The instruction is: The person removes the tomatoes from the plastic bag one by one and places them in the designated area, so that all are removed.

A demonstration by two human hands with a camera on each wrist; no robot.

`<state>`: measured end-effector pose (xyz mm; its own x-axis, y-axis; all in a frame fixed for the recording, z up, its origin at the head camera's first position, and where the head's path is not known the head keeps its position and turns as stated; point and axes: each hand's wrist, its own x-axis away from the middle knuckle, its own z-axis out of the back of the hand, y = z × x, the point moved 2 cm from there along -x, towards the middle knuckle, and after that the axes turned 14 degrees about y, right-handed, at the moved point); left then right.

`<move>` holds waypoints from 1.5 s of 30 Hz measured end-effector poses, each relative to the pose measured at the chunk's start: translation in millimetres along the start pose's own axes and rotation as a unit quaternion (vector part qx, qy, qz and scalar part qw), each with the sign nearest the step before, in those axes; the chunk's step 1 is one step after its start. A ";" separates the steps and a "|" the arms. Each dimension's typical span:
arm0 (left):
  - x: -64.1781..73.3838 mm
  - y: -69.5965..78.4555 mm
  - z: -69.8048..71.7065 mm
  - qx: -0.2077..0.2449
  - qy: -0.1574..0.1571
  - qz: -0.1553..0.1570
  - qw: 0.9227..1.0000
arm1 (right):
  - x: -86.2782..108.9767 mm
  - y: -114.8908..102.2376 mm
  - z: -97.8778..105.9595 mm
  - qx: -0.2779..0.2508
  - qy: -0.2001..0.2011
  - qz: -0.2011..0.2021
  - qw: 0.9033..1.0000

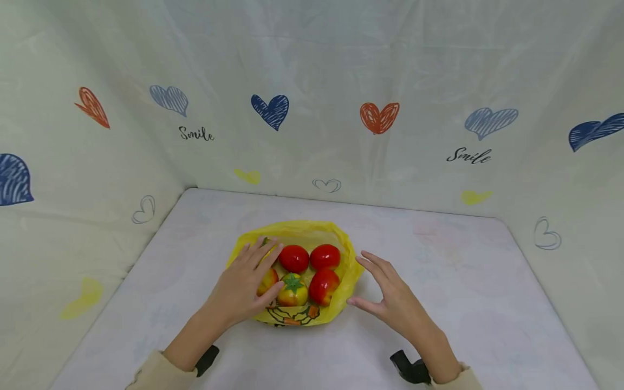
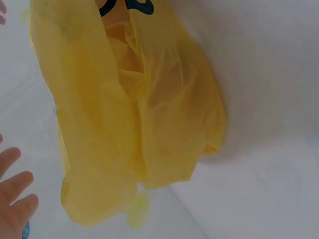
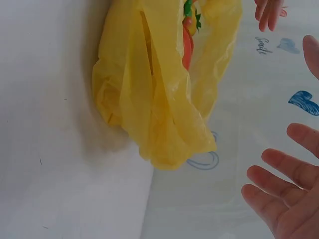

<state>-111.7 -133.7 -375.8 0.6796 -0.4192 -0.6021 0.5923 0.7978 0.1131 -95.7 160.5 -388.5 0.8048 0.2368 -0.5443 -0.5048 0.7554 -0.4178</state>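
A yellow plastic bag (image 1: 348, 292) stands with its mouth wide open, its rim rolled outward and a dark print on its near side. Inside lie several glossy fruits: two round red ones (image 1: 294, 259), a red-and-yellow one (image 1: 324, 287) and a yellow-red tomato (image 1: 292, 291) with a green leafy top. My left hand (image 1: 239, 287) hovers over the bag's left side, fingers spread, partly hiding an orange-red fruit (image 1: 268, 281). Just right of the rim, my right hand (image 1: 400, 300) has its fingers apart and holds nothing. In the right wrist view, the bag's side (image 3: 149, 84) looks creased.
The bag sits on a white table (image 1: 429, 260). Behind and beside it hangs a pale curtain (image 1: 322, 65) printed with hearts and the word Smile. Black straps (image 1: 409, 368) show at both wrists, under beige sleeves.
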 end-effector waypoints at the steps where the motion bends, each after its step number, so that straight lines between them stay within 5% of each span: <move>1: 0.5 -0.7 0.1 0.001 0.004 0.002 1.000 | 0.1 0.1 -0.6 -0.004 0.004 -0.004 1.000; 13: 11.0 -9.3 3.8 0.007 0.002 0.070 0.997 | 4.1 -1.8 -15.5 -0.074 0.018 -0.049 0.996; 25: 22.4 -19.0 5.7 0.007 0.018 0.125 0.992 | 2.1 -12.3 -35.7 -0.100 0.015 -0.043 0.994; 45: 37.4 -24.5 7.2 0.083 0.034 0.244 0.966 | -5.2 -18.7 -58.9 -0.136 -0.016 -0.073 0.988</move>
<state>-97.6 -172.1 -395.4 0.8692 0.0234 -0.4939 0.2729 0.8102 0.5187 -108.9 109.2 -420.7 0.8829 0.1600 -0.4414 -0.4437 0.5917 -0.6731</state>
